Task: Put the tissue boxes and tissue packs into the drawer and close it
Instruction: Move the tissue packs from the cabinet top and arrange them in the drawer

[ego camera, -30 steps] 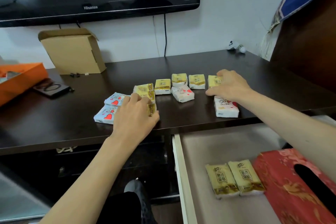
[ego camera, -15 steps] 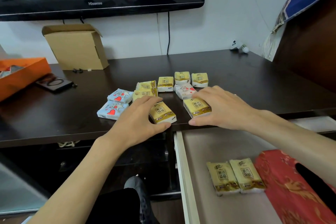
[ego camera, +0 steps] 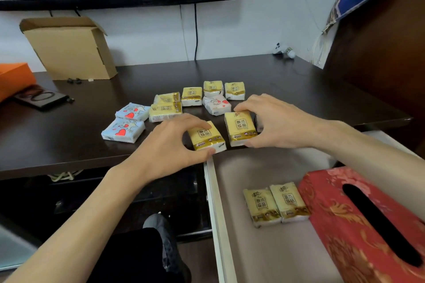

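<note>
- Tissue packs already in the open drawer (ego camera: 216, 213): two yellow ones (ego camera: 276, 205) lying beside the red tissue box (ego camera: 368, 225).
- Left hand (ego camera: 170, 147) is closed around a yellow pack (ego camera: 206, 136) at the surface (ego camera: 57, 145) edge.
- Right hand (ego camera: 276, 122) grips another yellow pack (ego camera: 240, 127), just above the drawer.
- Left to do: five yellow, two blue heart packs (ego camera: 128, 122) and a white pack (ego camera: 216, 104) wait on the surface; closing the drawer comes last.

The tissue packs (ego camera: 240, 128) have shiny plastic wrap. The table (ego camera: 299, 89) is dark, smooth wood. The box (ego camera: 69, 50) is plain cardboard.
</note>
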A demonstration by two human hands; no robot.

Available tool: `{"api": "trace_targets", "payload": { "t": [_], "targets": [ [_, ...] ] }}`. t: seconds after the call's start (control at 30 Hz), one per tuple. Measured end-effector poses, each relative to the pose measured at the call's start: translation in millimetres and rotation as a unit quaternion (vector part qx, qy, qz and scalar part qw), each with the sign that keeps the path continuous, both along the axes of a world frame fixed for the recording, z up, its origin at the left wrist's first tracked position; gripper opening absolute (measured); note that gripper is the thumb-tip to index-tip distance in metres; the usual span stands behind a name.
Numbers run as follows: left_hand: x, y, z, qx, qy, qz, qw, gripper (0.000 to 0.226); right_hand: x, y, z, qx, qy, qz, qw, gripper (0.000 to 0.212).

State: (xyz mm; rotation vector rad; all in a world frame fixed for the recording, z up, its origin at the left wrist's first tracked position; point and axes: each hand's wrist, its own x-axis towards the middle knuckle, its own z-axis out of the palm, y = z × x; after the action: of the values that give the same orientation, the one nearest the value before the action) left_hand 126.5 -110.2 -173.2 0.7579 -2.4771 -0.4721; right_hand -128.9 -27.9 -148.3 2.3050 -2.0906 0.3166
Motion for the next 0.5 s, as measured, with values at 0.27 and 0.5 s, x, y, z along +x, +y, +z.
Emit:
{"api": "trace_targets", "payload": {
  "t": [0.27,0.5],
  "targets": [
    [-28,57,-11,0.081,-0.051,-0.112,0.989,0.053,-32,101,-23,0.076,-0.046,-0.008,0.996,0.086],
    [-54,115,-51,0.092,-0.201,-0.153,0.963,0.068,-35,156,-46,0.116,0.02,0.031,0.993,0.073]
  ]
}}
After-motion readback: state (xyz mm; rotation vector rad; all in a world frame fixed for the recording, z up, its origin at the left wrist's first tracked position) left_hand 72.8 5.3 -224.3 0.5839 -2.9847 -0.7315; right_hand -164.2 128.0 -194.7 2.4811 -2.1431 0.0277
